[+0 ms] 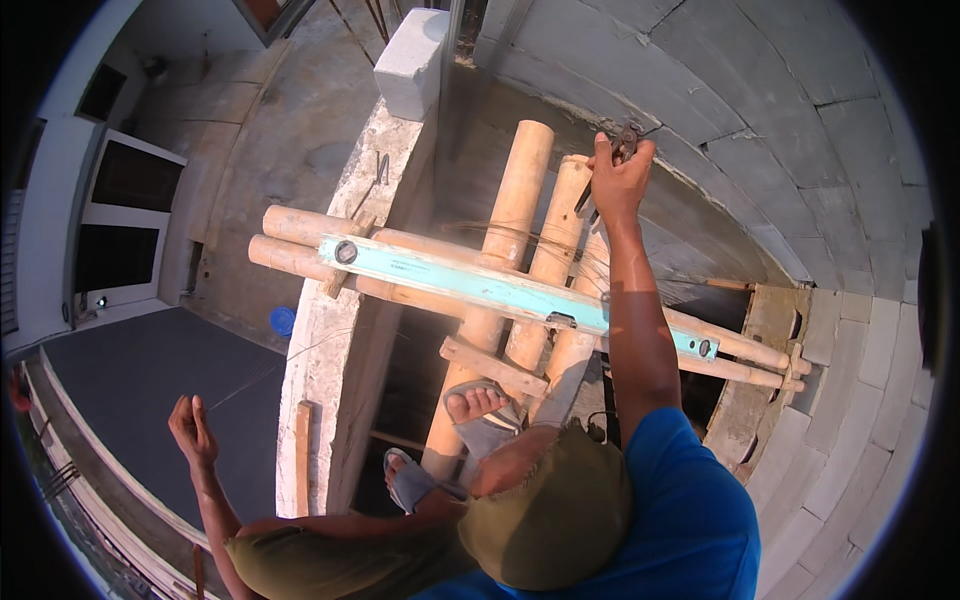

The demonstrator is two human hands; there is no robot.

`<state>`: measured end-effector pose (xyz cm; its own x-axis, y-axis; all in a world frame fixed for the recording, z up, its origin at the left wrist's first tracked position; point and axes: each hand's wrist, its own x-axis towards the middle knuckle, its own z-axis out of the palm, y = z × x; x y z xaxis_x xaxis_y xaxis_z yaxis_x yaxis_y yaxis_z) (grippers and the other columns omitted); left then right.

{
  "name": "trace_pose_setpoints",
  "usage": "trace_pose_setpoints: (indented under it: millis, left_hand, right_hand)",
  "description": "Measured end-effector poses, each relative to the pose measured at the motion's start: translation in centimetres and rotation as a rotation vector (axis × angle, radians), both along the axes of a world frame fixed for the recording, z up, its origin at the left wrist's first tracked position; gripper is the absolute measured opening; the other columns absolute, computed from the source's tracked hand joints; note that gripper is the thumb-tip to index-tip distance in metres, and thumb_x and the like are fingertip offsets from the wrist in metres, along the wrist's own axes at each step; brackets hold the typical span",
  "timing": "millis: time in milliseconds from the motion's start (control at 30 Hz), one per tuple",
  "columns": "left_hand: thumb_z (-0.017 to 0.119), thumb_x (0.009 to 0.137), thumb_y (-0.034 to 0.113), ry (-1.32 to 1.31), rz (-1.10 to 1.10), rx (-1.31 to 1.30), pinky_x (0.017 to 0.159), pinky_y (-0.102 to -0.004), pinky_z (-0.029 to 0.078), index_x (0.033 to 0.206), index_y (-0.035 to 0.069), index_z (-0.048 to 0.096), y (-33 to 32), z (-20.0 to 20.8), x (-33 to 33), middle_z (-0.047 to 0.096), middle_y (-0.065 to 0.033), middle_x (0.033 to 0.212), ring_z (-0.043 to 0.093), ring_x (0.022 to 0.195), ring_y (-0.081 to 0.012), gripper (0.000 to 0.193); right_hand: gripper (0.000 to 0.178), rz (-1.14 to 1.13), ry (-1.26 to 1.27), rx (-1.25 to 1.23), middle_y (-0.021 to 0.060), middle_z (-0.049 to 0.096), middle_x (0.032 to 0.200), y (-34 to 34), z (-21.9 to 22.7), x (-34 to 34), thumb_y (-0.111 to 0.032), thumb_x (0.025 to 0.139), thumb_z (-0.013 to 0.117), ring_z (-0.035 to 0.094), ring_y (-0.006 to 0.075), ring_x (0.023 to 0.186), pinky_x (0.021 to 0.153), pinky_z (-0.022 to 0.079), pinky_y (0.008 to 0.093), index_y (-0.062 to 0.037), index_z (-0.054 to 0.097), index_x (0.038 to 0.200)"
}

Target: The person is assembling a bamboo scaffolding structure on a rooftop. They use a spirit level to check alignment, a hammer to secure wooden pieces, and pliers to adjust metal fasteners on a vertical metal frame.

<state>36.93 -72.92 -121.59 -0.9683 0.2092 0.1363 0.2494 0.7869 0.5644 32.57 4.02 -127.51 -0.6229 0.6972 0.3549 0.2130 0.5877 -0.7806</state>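
My right hand [621,182] is stretched up toward the grey block wall, closed around a pair of metal pincers [626,142]. The jaws point at the wall; a short dark bit shows beside them, too small to make out. Far off to the left, my left hand [193,432] is raised with its fingertips pinched on a thin wire [243,389], which runs up and right toward the concrete beam. A pale teal spirit level [460,284] lies across the round poles [519,190], below my right hand. Loose strands of binding wire [533,238] cross the poles.
My sandalled feet [478,403] stand on the poles beside a short wooden batten [493,367]. The concrete beam [318,400] on the left carries a white block [411,65] and a bent steel rod. Dark gaps open between the poles. A blue round lid [283,321] lies beyond the beam.
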Motion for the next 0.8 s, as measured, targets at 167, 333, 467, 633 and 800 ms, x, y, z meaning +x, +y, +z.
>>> trace_pose_setpoints:
  millis: [167, 333, 467, 633, 800]
  left_hand:
    - [0.055, 0.112, 0.021, 0.008, 0.01, 0.094, 0.056, -0.0352, 0.017, 0.075, 0.007, 0.025, -0.9, 0.2, 0.2, 0.024, 0.0011, 0.069, 0.02, 0.064, -0.0102, 0.05]
    - [0.054, 0.113, 0.026, 0.012, 0.08, 0.183, 0.057, -0.0344, 0.016, 0.074, 0.011, 0.026, -1.5, 0.7, 0.3, 0.024, 0.0033, 0.068, 0.02, 0.063, -0.0094, 0.05]
    - [0.051, 0.114, 0.032, 0.017, 0.157, 0.3, 0.056, -0.0336, 0.016, 0.074, 0.014, 0.027, -1.4, 0.4, 0.4, 0.025, 0.0052, 0.068, 0.02, 0.063, -0.0086, 0.05]
    - [0.048, 0.116, 0.035, 0.006, 0.101, 0.32, 0.055, -0.0332, 0.018, 0.074, 0.013, 0.029, 2.1, 2.6, -0.2, 0.025, 0.0049, 0.07, 0.02, 0.063, -0.0089, 0.05]
    - [0.052, 0.113, 0.038, -0.107, -0.164, 0.168, 0.054, -0.0382, 0.023, 0.071, 0.005, 0.033, 9.7, 6.7, -2.4, 0.029, -0.0033, 0.062, 0.025, 0.057, -0.0163, 0.057]
  right_hand:
    - [0.044, 0.02, 0.315, -0.09, 0.0063, 0.062, 0.079, 0.1, 5.9, -1.6, -0.01, 0.094, 0.077, 0.065, 0.0103, 0.06, 0.052, 0.052, 0.03, -0.0008, 0.041, 0.118]
    - [0.035, 0.29, 0.466, 0.128, 0.0032, 0.062, 0.076, -2.0, 11.4, -1.8, -0.008, 0.093, 0.078, 0.059, 0.0069, 0.057, 0.051, 0.048, 0.0259, -0.0024, 0.05, 0.113]
    - [0.018, 0.532, 0.102, 0.107, 0.0003, 0.061, 0.078, -7.7, 17.8, 0.4, -0.012, 0.096, 0.077, 0.051, 0.0052, 0.062, 0.055, 0.04, 0.0224, -0.0046, 0.061, 0.1]
    - [0.03, 1.155, -0.495, -0.713, 0.0012, 0.062, 0.093, -16.6, 18.9, 4.8, -0.023, 0.098, 0.075, 0.056, 0.0095, 0.086, 0.08, 0.045, 0.0295, -0.0069, 0.065, 0.122]
    - [0.048, 1.265, -0.335, -1.068, 0.0168, 0.073, 0.125, -24.4, 11.3, 6.0, -0.023, 0.109, 0.061, 0.056, 0.0073, 0.058, 0.052, 0.047, 0.0227, -0.0048, 0.044, 0.151]
